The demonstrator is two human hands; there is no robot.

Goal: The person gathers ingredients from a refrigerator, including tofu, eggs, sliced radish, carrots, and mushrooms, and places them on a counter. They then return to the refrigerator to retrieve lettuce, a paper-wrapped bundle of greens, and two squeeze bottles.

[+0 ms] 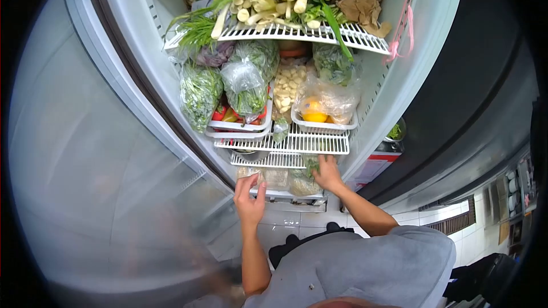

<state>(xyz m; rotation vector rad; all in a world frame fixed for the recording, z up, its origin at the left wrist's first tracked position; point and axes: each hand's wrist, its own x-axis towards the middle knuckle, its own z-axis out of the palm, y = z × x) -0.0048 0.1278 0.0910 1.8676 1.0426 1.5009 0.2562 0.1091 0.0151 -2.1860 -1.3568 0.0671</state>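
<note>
Low in an upright fridge, my right hand (327, 173) reaches to a plastic bag of green leaves (311, 165) at the right of the bottom level; its fingertips are partly hidden there. My left hand (249, 197) is raised at the left front of that level, thumb and fingers apart, near a clear-wrapped pack (250, 172). Between the hands lies another wrapped pack (277, 178). A bag with pale contents (305, 186) sits just below the greens, beside my right hand.
White wire shelves (319, 145) hold bagged greens (200, 94), peeled garlic (287, 85), and a white basket (325, 127) with an orange fruit (314, 110). Leeks (279, 3) lie on the top shelf. The fridge door (114, 137) stands open at left.
</note>
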